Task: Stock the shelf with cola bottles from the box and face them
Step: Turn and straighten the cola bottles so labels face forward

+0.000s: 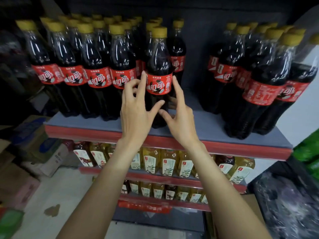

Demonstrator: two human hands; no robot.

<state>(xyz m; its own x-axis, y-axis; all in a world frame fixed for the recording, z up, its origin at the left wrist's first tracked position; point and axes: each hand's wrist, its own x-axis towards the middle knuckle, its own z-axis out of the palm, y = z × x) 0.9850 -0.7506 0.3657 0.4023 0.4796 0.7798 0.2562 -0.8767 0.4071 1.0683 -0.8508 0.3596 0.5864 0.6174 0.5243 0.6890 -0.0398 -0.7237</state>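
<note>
A person's two bare hands frame a single cola bottle (159, 73) standing upright at the front edge of the top shelf (203, 125), its red label turned outward and its yellow cap on. The left hand (136, 107) sits at the bottle's left side, fingers spread and only loosely bent, the index fingertip touching the label's left edge and the thumb stretched across the dark lower body. The right hand (179, 114) mirrors it on the right, index finger lying straight up along the label's right edge, thumb reaching in toward the other thumb low on the bottle; the two thumbs are near each other but apart. Neither hand is wrapped around the bottle: both touch it with extended fingers.

To the left of this bottle, a row of cola bottles (82, 73) stands in a close line along the same shelf, labels facing forward, with more ranks behind. To the right, across a bare stretch of grey shelf, a second cluster of cola bottles (259, 83) stands, its labels turned at mixed angles.

The shelf has a red front lip. Below it, two lower shelves carry yellow and dark drink bottles with pale labels (168, 165). Cardboard boxes (32, 144) sit stacked on the floor at the left, beside a pale floor with a brown stain (51, 210). Green packaging (309, 152) shows at the right edge, blurred
</note>
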